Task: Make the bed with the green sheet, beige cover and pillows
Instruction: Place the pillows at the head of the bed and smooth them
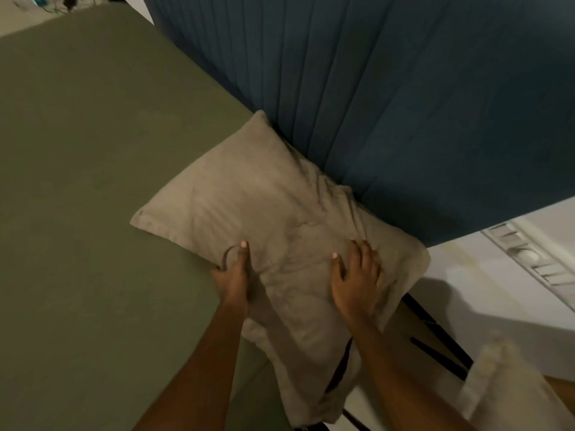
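Note:
A beige pillow (pixel 264 209) lies on the green sheet (pixel 93 181) against the blue padded headboard (pixel 373 88), at the near corner of the bed. My left hand (pixel 233 275) grips the pillow's near long edge, thumb on top and fingers tucked under the fabric. My right hand (pixel 354 278) lies flat on the pillow's right part with fingers spread. The pillow's near end hangs over the mattress edge. More beige fabric (pixel 510 393), a second pillow or the cover, shows at the lower right.
The green sheet lies smooth across the mattress to the left. A white wall with a switch panel (pixel 529 259) is on the right. Dark bars (pixel 435 343) stand beside the bed. Small clutter sits on the floor at the top left (pixel 53 4).

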